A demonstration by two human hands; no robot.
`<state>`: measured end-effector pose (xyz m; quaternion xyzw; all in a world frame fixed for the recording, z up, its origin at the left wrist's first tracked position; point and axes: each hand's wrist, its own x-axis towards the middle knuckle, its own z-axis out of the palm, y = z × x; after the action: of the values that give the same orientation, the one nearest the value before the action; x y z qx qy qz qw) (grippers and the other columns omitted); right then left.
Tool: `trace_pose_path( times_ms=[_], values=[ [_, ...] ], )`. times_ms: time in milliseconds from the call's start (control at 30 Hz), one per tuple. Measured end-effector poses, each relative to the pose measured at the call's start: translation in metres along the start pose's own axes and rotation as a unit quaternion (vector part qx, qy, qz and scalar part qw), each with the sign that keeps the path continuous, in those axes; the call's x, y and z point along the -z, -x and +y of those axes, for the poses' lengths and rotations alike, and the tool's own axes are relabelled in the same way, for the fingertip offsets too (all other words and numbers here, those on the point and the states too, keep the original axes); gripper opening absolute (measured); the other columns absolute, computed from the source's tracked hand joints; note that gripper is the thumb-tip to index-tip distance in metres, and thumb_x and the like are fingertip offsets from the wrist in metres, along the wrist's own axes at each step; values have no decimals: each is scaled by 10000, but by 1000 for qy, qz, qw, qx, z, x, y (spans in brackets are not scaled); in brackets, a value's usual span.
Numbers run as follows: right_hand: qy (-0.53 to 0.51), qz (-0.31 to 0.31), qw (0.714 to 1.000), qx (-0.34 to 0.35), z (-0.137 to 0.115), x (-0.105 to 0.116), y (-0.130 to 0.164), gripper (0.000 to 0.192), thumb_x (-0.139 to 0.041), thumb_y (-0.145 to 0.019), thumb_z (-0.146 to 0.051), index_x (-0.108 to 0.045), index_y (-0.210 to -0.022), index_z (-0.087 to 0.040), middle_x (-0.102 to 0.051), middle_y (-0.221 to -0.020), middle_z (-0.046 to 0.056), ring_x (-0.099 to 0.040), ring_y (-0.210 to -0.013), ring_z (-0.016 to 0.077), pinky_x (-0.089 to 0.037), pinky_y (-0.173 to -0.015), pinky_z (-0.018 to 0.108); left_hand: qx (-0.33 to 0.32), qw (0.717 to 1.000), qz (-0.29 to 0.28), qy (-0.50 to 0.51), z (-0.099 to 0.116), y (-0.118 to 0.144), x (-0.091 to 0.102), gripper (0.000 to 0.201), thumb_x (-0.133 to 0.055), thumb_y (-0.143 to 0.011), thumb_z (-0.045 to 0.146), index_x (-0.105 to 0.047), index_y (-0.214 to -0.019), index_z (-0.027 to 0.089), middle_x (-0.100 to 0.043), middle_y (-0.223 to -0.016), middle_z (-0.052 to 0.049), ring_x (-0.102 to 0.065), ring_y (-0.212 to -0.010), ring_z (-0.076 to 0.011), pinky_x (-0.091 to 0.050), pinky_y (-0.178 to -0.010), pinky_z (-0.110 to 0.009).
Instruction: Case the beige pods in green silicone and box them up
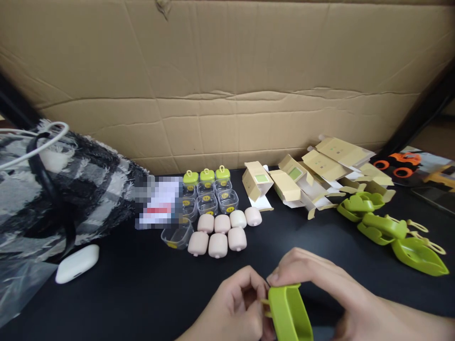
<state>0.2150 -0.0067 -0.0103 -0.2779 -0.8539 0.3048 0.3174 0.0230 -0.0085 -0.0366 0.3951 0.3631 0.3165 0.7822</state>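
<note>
At the bottom centre, a hollow bright green plastic shell (284, 310) is tipped on its side between my hands. My right hand (320, 277) grips it, with the thumb and fingers over its upper edge. My left hand (236, 303) is closed at the shell's left face, pinching a pale yellow loop (265, 308) whose two ends run to the shell. Most of the loop is hidden by my fingers. More green shells (378, 227) lie at the right, with pale yellow loops (428, 241) beside them.
Pale pink rounded pieces (218, 245) stand behind my hands, near clear containers (207, 203) and small green lids (206, 175). Opened cardboard boxes (289, 184) lie at the back right. A white case (77, 263), checked cloth (95, 189) and orange toy vehicle (403, 163) flank them.
</note>
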Motion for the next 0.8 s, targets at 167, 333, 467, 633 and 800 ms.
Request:
trace_pose_path(
  times_ms=[167,333,467,633,800],
  values=[
    [6,48,999,10,6,-5,8,715,-869,-528,-120,-492,-1114,-277,-631,-904,-23,-616,-778,153,-483,-757,264,12,999,1,-44,-4,-5,3,406,-781,-633,333,-398,-595,205,-439,-480,99,-411,-407,-34,-335,-415,-156],
    [28,59,998,16,-1,0,7,687,-867,-564,-180,-473,-1116,-289,-618,-866,-23,-600,-744,163,-476,-743,291,23,999,-6,-45,-7,-11,5,379,-779,-609,307,-416,-580,199,-455,-432,99,-427,-349,-30,-334,-367,-141],
    [74,44,996,-1,-6,3,0,604,-786,-650,-134,-454,-1128,-293,-630,-914,-20,-616,-800,152,-494,-737,254,17,1000,9,3,-3,-9,5,377,-730,-692,460,-469,-721,190,-573,-510,62,-510,-366,-54,-411,-383,-159],
    [162,166,972,-28,6,-8,-3,557,-771,-618,-196,-413,-1042,-249,-588,-898,13,-604,-787,192,-495,-677,300,8,994,-52,93,-5,-5,10,685,-711,-662,589,-426,-1129,177,-711,-674,-26,-683,-569,-164,-528,-556,-271],
    [192,131,962,-141,13,-15,-15,680,-920,-411,-345,-420,-857,-226,-591,-817,7,-577,-695,203,-474,-574,301,-13,993,-28,111,-7,1,8,774,-773,-721,413,-328,-1321,211,-702,-953,-48,-685,-785,-154,-525,-759,-335]
  ],
)
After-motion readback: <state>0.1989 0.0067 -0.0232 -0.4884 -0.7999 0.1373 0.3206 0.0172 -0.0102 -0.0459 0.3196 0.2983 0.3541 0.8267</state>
